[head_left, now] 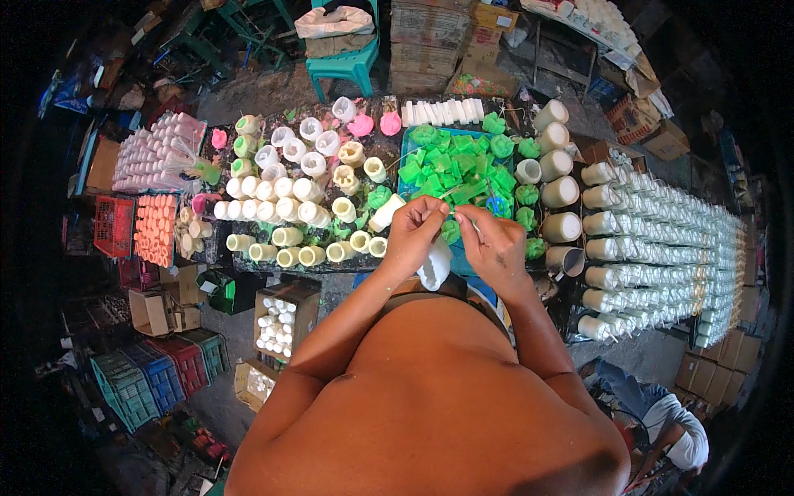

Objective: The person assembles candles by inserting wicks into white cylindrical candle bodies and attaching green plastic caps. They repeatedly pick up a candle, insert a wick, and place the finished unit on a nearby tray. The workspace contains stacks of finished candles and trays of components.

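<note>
Both hands meet in front of my body, over the near edge of the work table, with fingertips closed and almost touching. My left hand (416,237) pinches with thumb and forefinger. A white cup-shaped piece (434,266) hangs just under its palm, apparently gripped by the lower fingers. My right hand (496,248) pinches at the same spot, where a tiny green bit shows; its kind is too small to tell. Just beyond lies a blue tray (408,171) heaped with bright green wax-like chunks (459,161). A cream cylinder (386,213) lies close to my left hand.
White and cream cups (285,210) stand in rows at left. Green lumpy shapes (527,195) and tall cream cylinders (560,192) line the tray's right side. Farther right are rows of white candle-like cylinders (601,248). A teal chair (351,70) stands beyond; another person (674,430) is at lower right.
</note>
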Demonstrator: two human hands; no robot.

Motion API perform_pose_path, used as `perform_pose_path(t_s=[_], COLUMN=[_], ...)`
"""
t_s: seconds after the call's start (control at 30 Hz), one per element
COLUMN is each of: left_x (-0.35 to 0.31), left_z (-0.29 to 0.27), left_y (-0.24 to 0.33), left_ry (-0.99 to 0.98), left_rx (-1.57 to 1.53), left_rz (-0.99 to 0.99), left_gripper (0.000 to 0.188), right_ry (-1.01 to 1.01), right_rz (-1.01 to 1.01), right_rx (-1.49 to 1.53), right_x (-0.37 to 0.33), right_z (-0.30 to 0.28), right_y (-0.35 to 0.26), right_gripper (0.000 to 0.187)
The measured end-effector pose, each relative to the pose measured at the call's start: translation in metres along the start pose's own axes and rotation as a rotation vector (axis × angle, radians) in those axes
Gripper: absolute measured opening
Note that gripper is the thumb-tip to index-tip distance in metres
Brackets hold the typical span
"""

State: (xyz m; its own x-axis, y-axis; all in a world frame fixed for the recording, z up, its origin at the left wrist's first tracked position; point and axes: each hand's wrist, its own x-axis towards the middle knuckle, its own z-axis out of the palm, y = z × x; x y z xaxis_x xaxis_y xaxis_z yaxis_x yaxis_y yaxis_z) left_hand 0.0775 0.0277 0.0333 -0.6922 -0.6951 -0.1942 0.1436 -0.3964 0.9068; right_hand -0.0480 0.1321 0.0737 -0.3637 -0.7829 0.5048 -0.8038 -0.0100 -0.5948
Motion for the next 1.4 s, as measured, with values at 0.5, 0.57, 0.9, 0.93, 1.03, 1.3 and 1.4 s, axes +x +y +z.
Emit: perform_pose_path(t_s=[0.5,0.57,0.9,0.93,1.03,1.3,1.4], left_x=[0.000,0.000,0.003,0.002,0.000,0.033,0.046], left_z=[-0.010,-0.010,-0.020,-0.017,-0.010,-0.001,-0.006], left_y=[0.008,0.009,0.006,0.008,0.017,0.009,0.013], left_ry=[-0.107,-0.116,-0.170,-0.161,-0.132,-0.090,-0.113], left_rx=[-0.065,-0.086,-0.070,-0.042,0.113,-0.302,-0.570], left_rz=[-0.152,-0.188,-0.190,-0.171,-0.071,-0.124,-0.173], left_gripper=[0.019,0.019,0.020,0.019,0.017,0.012,0.013], right_ry=[-0.269,-0.321,-0.377,-0.352,-0.372,-0.099,-0.071], right_rz=[0.054,-0.004,0.116,0.084,0.105,0.161,0.302], right_rx=[0.101,0.082,0.200,0.203,0.220,0.403,0.401], right_x=[0.020,0.023,0.025,0.025,0.029,0.047,0.035], right_z=[-0.022,-0.024,-0.027,-0.025,-0.029,0.004,0.018], right_y=[0.006,0.009,0.009,0.011,0.013,0.041,0.048], right_gripper=[0.029,0.030,0.012,0.012,0.012,0.027,0.038])
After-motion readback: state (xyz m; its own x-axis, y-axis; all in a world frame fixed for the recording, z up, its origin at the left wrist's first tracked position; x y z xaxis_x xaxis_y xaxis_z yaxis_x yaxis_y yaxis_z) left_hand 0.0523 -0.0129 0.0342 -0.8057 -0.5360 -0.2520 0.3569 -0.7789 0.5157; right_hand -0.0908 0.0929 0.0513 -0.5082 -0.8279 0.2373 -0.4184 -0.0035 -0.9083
